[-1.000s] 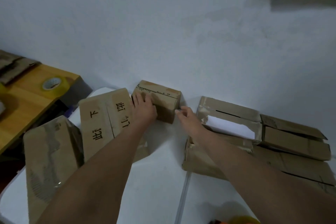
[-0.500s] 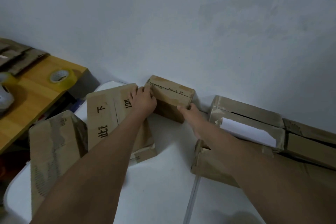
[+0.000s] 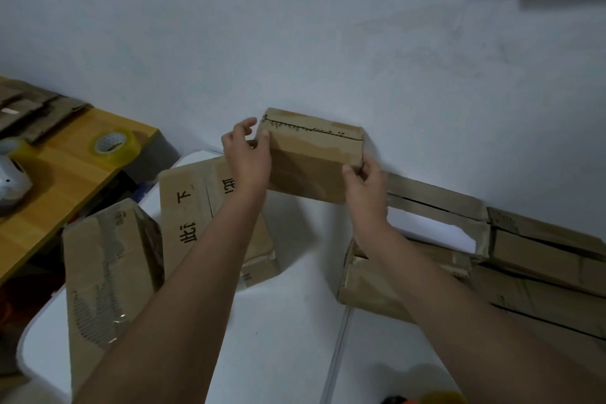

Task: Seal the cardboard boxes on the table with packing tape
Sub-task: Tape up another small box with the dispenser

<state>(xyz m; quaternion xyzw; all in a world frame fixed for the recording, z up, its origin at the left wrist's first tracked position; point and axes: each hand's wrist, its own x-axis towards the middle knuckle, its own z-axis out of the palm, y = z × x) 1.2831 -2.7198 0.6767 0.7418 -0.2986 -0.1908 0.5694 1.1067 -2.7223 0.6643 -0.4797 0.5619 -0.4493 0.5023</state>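
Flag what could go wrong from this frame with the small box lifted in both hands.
The small cardboard box is held only at its ends, the left hand and right hand each with a partial grip, so it might slip. The tape roll sits away on the wooden desk, so fetching it likely means freeing a hand.

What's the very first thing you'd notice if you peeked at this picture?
Two bare hands lifting a small brown cardboard box in the middle, against the white wall: the left hand grips its left end, the right hand pinches its lower right corner. Next, a big brown cardboard box with black printed characters lies below-left on the white table, and a yellowish roll of packing tape sits on the wooden desk at far left.
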